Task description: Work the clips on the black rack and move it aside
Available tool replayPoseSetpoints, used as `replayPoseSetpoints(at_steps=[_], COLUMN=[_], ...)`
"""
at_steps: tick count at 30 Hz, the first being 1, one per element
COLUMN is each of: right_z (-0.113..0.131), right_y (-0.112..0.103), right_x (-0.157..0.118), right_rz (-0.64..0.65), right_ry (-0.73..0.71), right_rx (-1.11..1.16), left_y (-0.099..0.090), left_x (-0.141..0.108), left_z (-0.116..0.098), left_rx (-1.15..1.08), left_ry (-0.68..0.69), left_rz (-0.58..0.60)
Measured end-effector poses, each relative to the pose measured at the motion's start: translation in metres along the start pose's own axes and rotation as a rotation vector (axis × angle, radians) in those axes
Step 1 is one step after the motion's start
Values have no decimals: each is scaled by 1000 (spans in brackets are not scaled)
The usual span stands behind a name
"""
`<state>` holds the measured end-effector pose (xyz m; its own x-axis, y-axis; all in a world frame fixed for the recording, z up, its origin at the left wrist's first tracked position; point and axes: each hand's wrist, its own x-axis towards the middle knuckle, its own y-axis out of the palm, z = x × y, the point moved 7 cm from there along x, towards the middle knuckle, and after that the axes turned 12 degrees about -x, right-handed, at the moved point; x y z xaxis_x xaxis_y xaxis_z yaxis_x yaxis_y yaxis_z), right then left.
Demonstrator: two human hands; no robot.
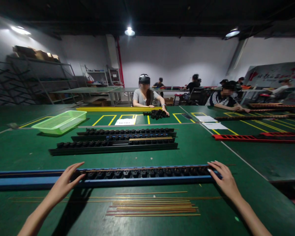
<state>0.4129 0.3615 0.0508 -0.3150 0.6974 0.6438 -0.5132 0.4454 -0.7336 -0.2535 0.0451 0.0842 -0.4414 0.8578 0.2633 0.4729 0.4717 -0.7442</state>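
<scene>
A long blue rail [147,180] lies across the table in front of me. A row of black wheel-like pieces [144,173] sits inside it, with a thin brass-coloured rod [105,170] running along their tops. My left hand [67,178] is over the rail at the left end of the row, thumb and fingers apart. Around the rail's right end my right hand [223,180] is spread, fingertips at the last black pieces; firm contact cannot be made out. Closer to me lie several loose thin rods [153,208].
Beyond the blue rail are black rails [115,150] filled with black pieces. A green basket [61,123] stands at the back left. Across the table a co-worker's hand [165,111] is at a black heap [154,114]. Red rails [255,138] lie to the right.
</scene>
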Motion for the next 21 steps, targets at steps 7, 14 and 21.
replayPoseSetpoints(at_steps=[7, 14, 21], right_z=[-30, -41, -51], right_y=[-21, -4, 8], right_x=[-47, -56, -38], right_rz=[-157, 31, 194], right_ry=[209, 112, -2], right_rx=[-203, -106, -91], left_y=[-45, -17, -19], left_x=[-72, -78, -69], left_z=[53, 69, 63], left_rx=[200, 141, 313], left_ry=[-203, -120, -119], left_rz=[-494, -291, -243])
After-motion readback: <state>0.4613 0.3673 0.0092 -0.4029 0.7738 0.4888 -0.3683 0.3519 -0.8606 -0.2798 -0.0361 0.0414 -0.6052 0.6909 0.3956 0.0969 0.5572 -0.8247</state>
